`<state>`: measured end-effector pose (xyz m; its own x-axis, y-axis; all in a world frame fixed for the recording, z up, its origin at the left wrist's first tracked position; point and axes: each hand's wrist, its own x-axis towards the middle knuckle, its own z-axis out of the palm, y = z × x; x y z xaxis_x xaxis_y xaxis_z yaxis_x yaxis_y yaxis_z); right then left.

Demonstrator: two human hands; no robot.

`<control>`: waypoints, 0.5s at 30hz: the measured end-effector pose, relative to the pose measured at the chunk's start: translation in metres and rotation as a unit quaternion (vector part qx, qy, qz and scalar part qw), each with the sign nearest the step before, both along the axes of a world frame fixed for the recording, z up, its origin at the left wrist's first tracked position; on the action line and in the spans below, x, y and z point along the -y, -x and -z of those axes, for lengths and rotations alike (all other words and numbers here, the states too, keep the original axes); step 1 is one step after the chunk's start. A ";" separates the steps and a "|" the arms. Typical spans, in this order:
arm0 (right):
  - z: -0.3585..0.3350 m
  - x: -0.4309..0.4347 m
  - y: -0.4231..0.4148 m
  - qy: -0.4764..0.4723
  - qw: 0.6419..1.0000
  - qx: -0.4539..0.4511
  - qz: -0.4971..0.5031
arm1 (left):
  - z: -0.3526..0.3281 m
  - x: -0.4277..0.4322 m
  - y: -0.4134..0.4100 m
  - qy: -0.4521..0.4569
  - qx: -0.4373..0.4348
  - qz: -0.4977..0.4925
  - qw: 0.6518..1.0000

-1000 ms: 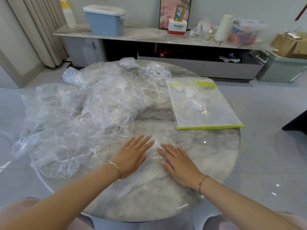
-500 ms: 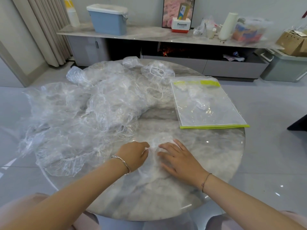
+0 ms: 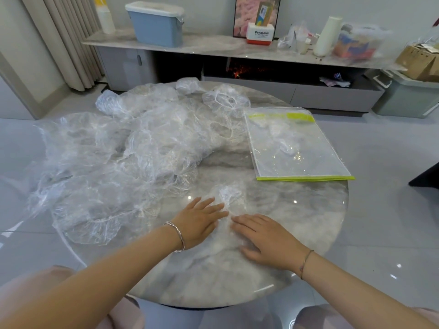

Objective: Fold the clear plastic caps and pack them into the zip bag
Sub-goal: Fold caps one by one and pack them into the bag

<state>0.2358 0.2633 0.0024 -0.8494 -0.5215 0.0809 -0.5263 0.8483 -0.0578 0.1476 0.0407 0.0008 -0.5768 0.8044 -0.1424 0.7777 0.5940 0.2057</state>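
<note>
The left hand and right hand lie flat, fingers straight, pressing one cap to the table at lower centre; neither grasps it. The cap, clear and crinkled, seems to run up-frame between them. The bag lies upper right, nearer the right hand; the pile fills the left.

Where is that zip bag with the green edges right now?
In the head view, the zip bag lies flat on the right side of the round table, just right of the pile of clear caps and beyond the right hand.
</note>
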 end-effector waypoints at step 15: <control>-0.007 0.019 0.056 0.417 0.805 0.205 0.368 | -0.006 -0.003 0.012 -0.188 0.197 -0.295 0.916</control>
<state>0.1802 0.2448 0.0098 -0.9480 0.2258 -0.2242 0.3101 0.4975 -0.8101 0.1356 0.0441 0.0070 -0.8904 0.4041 -0.2095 0.1655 0.7161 0.6781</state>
